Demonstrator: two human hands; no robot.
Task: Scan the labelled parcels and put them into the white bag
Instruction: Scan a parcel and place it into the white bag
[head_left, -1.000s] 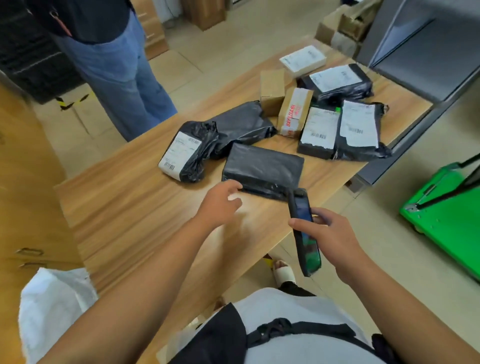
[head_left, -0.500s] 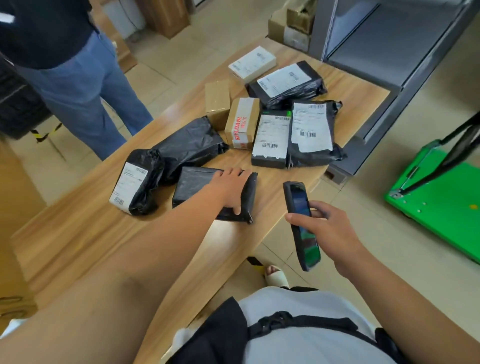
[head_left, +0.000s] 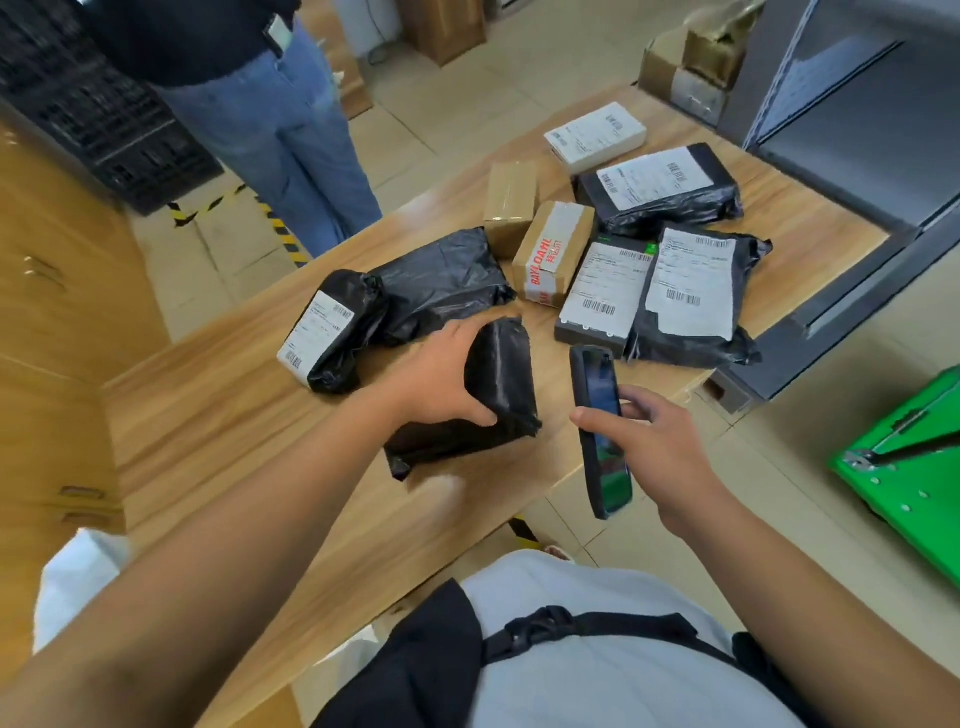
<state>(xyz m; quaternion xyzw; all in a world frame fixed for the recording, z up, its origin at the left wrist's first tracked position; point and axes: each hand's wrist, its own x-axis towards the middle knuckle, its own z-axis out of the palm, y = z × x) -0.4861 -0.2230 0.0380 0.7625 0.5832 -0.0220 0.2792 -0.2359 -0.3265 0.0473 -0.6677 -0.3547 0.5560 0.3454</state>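
While the left hand (head_left: 436, 374) grips a parcel (head_left: 501, 384), tape (head_left: 548, 254) (red) reads "BAYLOAHL".

This is a parcel depot's sorting room. The wooden table (head_left: 234, 415) in front of me carries black plastic parcels (head_left: 691, 322) with barcoded shipping labels and taped cardboard boxes (head_left: 553, 249). Past the table's far-left side, black crates (head_left: 104, 114) are stacked and yellow-black hazard tape (head_left: 280, 228) marks the tiled floor. Right of the table stands a green platform trolley (head_left: 914, 457). Beyond its far end are a grey metal rack (head_left: 857, 130) and more cartons (head_left: 685, 78). I hold a handheld scanner (head_left: 600, 431) over the table's near edge.
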